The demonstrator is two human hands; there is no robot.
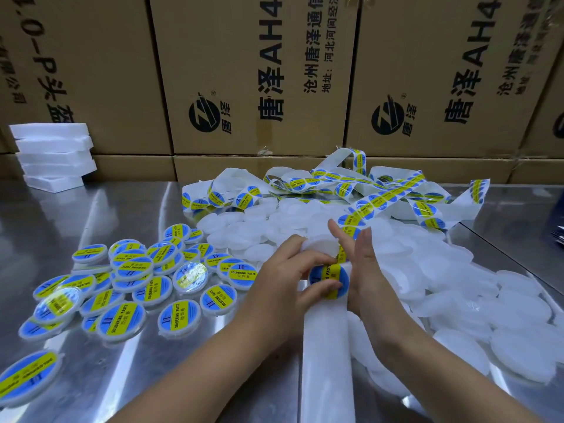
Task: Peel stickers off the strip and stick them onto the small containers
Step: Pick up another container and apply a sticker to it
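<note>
One round blue-yellow sticker (331, 280) at strip (328, 346) | left fingers (317, 289) pinch it | right fingers (364, 242) straight, released

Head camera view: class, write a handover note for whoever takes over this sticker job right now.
Left hand: grips a small container, thumb on a sticker.
Right hand: open, fingers straight beside the strip.
Done: labelled containers heaped on the left.
Left: plain containers piled on the right; the tangled strip behind them holds many stickers.
</note>
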